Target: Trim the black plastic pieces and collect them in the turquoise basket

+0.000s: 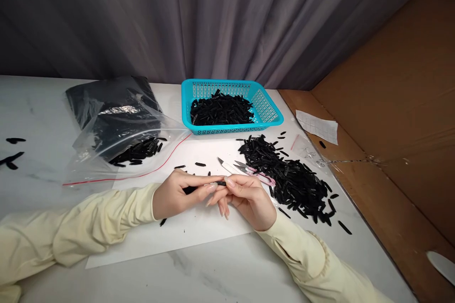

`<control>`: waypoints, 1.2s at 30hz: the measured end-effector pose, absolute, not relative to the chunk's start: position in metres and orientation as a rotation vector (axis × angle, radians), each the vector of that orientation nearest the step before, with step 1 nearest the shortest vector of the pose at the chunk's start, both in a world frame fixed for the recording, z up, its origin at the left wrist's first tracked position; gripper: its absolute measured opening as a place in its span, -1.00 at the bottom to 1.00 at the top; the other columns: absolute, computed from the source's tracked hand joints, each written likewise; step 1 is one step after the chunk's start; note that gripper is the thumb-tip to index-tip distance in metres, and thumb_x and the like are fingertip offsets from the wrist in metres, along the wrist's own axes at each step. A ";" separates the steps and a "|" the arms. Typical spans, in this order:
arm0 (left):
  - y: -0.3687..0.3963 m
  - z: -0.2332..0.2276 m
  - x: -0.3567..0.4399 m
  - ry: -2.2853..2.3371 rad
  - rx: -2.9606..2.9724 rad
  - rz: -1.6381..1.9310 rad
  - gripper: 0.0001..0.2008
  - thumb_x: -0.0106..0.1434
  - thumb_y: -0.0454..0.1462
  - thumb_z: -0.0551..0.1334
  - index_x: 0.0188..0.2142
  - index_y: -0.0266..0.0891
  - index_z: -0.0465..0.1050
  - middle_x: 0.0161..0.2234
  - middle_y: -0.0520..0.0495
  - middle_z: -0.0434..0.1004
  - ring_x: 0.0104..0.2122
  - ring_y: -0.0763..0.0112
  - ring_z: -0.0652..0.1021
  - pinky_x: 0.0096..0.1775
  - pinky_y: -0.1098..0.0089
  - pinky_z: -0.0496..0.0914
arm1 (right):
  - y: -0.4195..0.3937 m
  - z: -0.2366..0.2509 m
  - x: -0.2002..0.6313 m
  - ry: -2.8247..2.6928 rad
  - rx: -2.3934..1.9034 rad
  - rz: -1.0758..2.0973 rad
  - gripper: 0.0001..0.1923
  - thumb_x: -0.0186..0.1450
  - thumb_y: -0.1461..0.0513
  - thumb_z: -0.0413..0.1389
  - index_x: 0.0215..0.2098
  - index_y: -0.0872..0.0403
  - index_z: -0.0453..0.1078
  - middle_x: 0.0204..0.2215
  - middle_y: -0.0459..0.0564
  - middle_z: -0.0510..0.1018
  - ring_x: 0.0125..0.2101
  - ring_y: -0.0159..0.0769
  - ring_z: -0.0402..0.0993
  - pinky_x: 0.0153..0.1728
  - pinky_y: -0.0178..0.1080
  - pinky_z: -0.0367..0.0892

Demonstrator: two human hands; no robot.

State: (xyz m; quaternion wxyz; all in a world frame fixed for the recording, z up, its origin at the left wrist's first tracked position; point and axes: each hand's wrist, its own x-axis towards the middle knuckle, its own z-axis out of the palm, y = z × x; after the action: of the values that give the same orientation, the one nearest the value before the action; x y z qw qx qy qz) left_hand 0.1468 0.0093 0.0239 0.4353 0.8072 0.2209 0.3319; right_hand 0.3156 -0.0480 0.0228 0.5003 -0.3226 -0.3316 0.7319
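At the table's left edge a few stray black pieces [12, 157] lie on the marble, out of your working area. Toward the back left, the clear zip bag [117, 137] lies on its side with its mouth facing the white sheet [199, 227], so black strips spill within reach.

Your left hand [174, 195] rests on the sheet, fingers curled closed around one end of a slim black strip [204, 184], steadying it. Your right hand [247, 199] meets it from the other side, thumb and forefinger pinched on the strip's far end, so the piece sits horizontally between both hands, just above the sheet at the middle of the table.

Just beyond your right hand lie the pink-handled snips [249, 171], blades pointing left, close enough to grab. The turquoise basket [270, 111] stands at the back edge, holding a neat layer of strips. Right of your hands, the loose black pile [291, 180] spreads toward the table's right edge, beside a paper slip [317, 126] and the cardboard wall [391, 104].
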 end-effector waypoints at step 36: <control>0.010 0.030 0.148 0.738 1.620 0.580 -0.53 0.28 -0.09 0.02 -0.42 -0.40 0.55 -0.81 0.15 0.06 -0.76 0.60 0.14 -0.64 0.49 0.17 | -0.038 0.041 0.323 -1.048 -1.024 1.524 -0.70 0.25 0.08 0.04 -0.47 0.16 0.38 -0.58 0.03 0.55 -0.64 -0.37 0.38 -0.59 -0.29 0.26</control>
State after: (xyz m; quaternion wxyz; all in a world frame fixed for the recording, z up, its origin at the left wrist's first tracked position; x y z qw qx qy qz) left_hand 0.1480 0.0102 0.0301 0.5928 0.6969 0.3173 0.2493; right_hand 0.3225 -0.0377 0.0410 0.4914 -0.4219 -0.4318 0.6278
